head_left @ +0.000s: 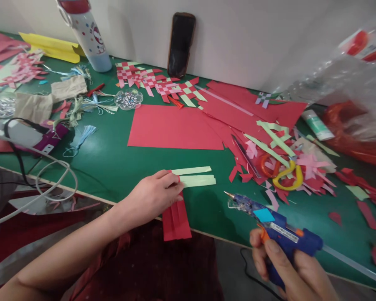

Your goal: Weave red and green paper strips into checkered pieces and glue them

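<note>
My left hand [158, 192] is closed over the top of a piece of red paper cut into strips [177, 223], pressing it at the table's front edge. Two pale green paper strips [197, 181] stick out to the right from under its fingers. The red strips hang over the edge toward me. In my right hand [291, 271] is a blue hot glue gun [288, 236], gripped by its handle with fingers near the orange trigger. Its nozzle points left toward the green strips, apart from them. A clear glue stick [354, 263] juts from its back end.
Behind lie a red sheet [175, 127] and woven paper pieces [150, 79]. Scissors [288, 175] rest among paper scraps at right. A phone [181, 44] and a bottle [92, 37] stand by the wall. Tassels [81, 140], a bead dish [128, 99] and a white cable [72, 179] are at left.
</note>
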A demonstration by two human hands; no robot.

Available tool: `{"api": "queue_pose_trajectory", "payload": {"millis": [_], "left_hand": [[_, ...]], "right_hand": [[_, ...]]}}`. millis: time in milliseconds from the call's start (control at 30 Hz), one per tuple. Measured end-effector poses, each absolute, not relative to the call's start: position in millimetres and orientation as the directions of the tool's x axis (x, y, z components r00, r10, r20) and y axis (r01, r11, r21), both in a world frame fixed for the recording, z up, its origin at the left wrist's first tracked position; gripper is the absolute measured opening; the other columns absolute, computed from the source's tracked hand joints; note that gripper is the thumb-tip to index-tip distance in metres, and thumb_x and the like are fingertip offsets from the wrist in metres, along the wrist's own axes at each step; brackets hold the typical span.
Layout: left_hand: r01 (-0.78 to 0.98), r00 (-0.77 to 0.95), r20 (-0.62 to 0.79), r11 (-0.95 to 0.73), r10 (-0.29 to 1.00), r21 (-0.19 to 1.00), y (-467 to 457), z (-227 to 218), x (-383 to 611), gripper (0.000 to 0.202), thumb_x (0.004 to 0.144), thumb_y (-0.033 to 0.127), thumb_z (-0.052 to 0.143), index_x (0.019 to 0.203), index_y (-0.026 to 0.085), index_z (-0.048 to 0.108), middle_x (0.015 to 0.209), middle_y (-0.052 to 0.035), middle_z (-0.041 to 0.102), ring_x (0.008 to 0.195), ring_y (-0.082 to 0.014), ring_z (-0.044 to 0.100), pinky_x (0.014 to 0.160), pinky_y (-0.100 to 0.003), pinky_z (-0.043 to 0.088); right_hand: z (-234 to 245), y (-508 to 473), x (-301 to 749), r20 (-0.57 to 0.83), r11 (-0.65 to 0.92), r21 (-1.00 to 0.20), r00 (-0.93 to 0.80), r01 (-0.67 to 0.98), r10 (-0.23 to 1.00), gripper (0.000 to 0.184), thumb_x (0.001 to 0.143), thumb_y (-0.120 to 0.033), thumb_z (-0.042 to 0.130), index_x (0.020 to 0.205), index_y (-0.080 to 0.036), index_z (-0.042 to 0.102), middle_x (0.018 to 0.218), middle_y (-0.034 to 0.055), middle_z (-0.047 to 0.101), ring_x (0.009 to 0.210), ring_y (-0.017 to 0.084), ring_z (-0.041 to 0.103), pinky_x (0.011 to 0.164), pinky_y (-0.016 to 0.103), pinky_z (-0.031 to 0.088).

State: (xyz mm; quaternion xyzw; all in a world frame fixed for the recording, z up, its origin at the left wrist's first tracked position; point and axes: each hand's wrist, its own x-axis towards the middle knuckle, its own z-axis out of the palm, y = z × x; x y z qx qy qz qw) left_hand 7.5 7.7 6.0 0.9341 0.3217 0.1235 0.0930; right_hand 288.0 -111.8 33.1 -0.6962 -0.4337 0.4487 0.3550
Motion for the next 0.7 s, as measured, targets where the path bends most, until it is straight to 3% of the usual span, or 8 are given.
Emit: {"api": "queue_pose_trajectory", "payload": {"millis": [100,200,500,700], "left_hand": [[0.566,0.809,0.098,-0.813,0.580,0.137,4,9,8,0.036,0.102,0.034,0.040,0.119,0.008,0.058,0.111,-0.0120,0.061,0.104,-0.0248,0.057,0.090,-0.037,0.053],[0.571,0.818,0.037,-0.818,0.575,0.071,1,13,10,0.039,0.101,0.037,0.043,0.122,0.007,0.056,0.113,-0.0125,0.060,0.104,-0.0264,0.056,0.087,-0.038,0.054],[0.593,0.805,-0.002,-0.805,0.593,0.025,-1,16,15,0.055,0.096,0.053,0.049,0.133,0.011,0.047,0.113,-0.0120,0.058,0.106,-0.0282,0.054,0.085,-0.038,0.053],[0.583,0.812,-0.046,-0.808,0.581,0.086,7,24,22,0.049,0.096,0.058,0.041,0.111,0.015,0.058,0.103,-0.0087,0.059,0.095,-0.0248,0.057,0.076,-0.035,0.052]], "right_hand": [[30,-118,290,-0.332,-0.390,-0.886,0.244,0.252,0.911,0.032,0.084,-0.059,0.058,0.079,-0.028,0.063,0.053,0.0019,0.055,0.047,0.021,0.053,0.045,0.034,0.047],[28,-121,291,-0.334,-0.389,-0.891,0.243,0.234,0.911,0.033,0.085,-0.058,0.058,0.081,-0.025,0.063,0.053,0.0012,0.055,0.047,0.019,0.053,0.046,0.032,0.047],[23,-130,291,-0.263,-0.319,-0.923,0.253,0.214,0.931,0.027,0.090,-0.048,0.057,0.088,-0.021,0.061,0.058,0.0009,0.059,0.048,0.014,0.053,0.044,0.024,0.042],[27,-137,292,-0.235,-0.309,-0.929,0.319,0.204,0.918,0.026,0.089,-0.051,0.055,0.088,-0.025,0.061,0.055,0.0013,0.056,0.046,0.017,0.050,0.039,0.027,0.034]]}}
